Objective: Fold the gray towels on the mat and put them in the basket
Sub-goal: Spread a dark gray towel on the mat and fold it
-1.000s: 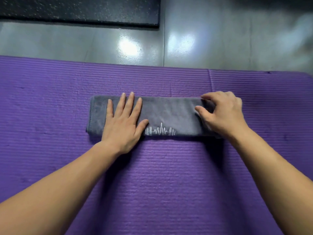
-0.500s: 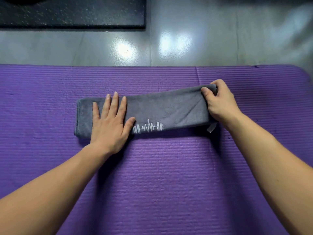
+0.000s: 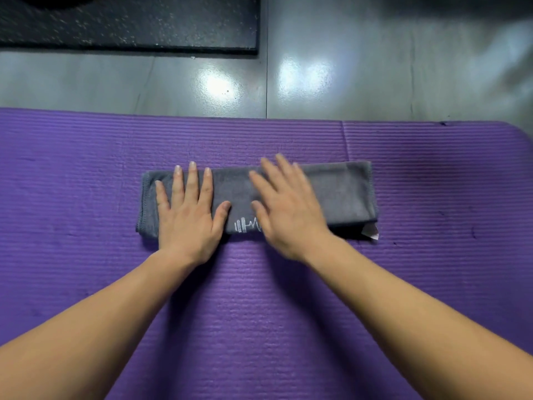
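gray towel (image 3: 343, 194), folded into a long narrow strip, lies flat across the far half of the purple mat (image 3: 259, 313), its long side running left to right. stitched hems show at both short ends.

left hand (image 3: 187, 215) lies palm down on the left part of the strip, fingers straight and a little spread, thumb out toward the middle; it presses the cloth and grips nothing. its fingertips reach the far edge of the towel and the heel of the palm sits at the near edge.

right hand (image 3: 288, 215) lies just beside it, on the middle of the strip, also palm down with fingers straight and angled toward the far left. it is a bit blurred, and it holds nothing. it covers the right part of a white printed logo (image 3: 245, 225) on the near edge of the towel, between the two hands.

right third of the strip is bare. a small pale tag (image 3: 372, 231) sticks out at its near right corner, onto the mat.

beyond the mat is a glossy gray floor (image 3: 375, 82) with bright reflections, and a black speckled mat (image 3: 129, 21) at the far left.
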`<move>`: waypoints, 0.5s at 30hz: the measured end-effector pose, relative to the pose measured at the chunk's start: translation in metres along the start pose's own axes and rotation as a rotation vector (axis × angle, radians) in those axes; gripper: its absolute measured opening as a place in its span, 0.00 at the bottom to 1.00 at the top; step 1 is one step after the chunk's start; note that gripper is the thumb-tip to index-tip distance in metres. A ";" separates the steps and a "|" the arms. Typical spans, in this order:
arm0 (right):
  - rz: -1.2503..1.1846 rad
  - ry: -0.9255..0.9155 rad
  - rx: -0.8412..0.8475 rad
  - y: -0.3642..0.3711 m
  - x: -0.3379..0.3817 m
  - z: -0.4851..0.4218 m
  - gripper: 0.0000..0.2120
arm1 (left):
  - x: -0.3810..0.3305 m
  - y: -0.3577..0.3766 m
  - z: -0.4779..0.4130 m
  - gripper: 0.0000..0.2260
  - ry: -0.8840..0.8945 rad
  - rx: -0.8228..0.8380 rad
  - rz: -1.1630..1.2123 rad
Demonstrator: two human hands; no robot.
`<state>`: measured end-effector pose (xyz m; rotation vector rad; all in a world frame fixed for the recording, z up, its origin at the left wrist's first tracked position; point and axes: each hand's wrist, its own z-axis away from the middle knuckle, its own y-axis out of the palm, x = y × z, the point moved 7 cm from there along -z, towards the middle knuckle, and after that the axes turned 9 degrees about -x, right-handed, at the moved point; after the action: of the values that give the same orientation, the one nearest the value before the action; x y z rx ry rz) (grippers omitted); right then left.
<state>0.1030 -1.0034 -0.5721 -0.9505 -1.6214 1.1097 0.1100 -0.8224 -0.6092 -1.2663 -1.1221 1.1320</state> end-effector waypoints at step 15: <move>0.149 0.247 0.189 -0.002 -0.135 0.047 0.39 | 0.027 -0.002 0.000 0.36 0.054 -0.022 -0.012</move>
<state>0.0953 -1.1404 -0.6129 -1.0498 -1.2402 1.1727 0.1127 -0.7956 -0.6077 -1.2988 -1.1031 1.0730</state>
